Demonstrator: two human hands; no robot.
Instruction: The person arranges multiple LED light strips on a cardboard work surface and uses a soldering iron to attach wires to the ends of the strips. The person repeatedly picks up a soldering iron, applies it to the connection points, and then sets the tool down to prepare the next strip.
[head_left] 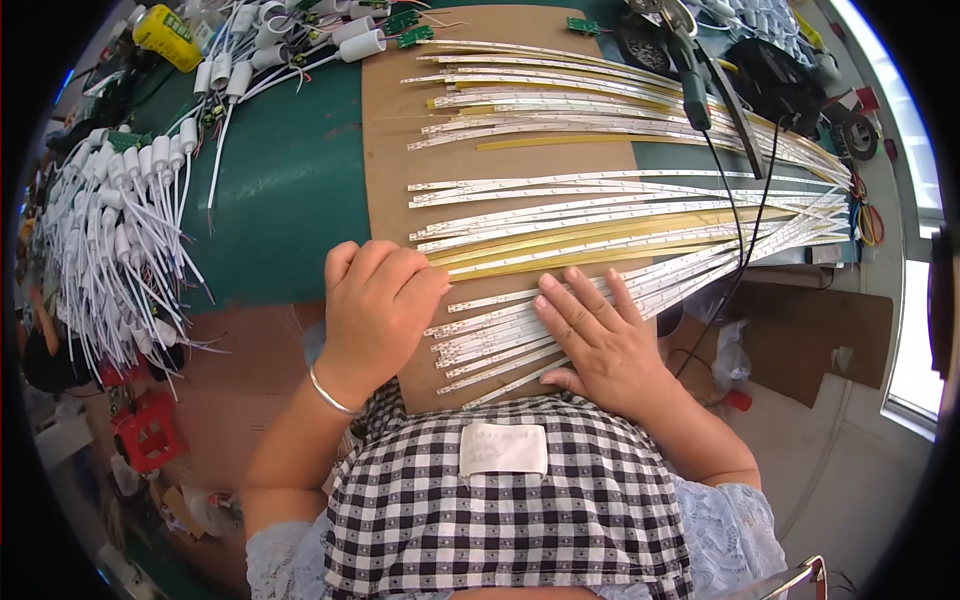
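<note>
Long, thin white LED strips [560,220], some turned to their yellowish backs, fan out across a brown cardboard sheet [395,120]. My left hand [378,305] is closed, with its fingertips pinched at the left end of a strip near the middle of the sheet. The thumb is mostly hidden. My right hand [605,335] lies flat with its fingers spread, over a nearer bundle of strips [485,340]. Those strips poke out to the left between my two hands.
White lamp caps with wires [120,220] are heaped at the left of the green table [270,190]. A yellow bottle [165,38] stands beyond. Small green circuit boards [415,37] lie at the back. At right are a dark-handled tool [692,85], black cables and a tape roll [858,135].
</note>
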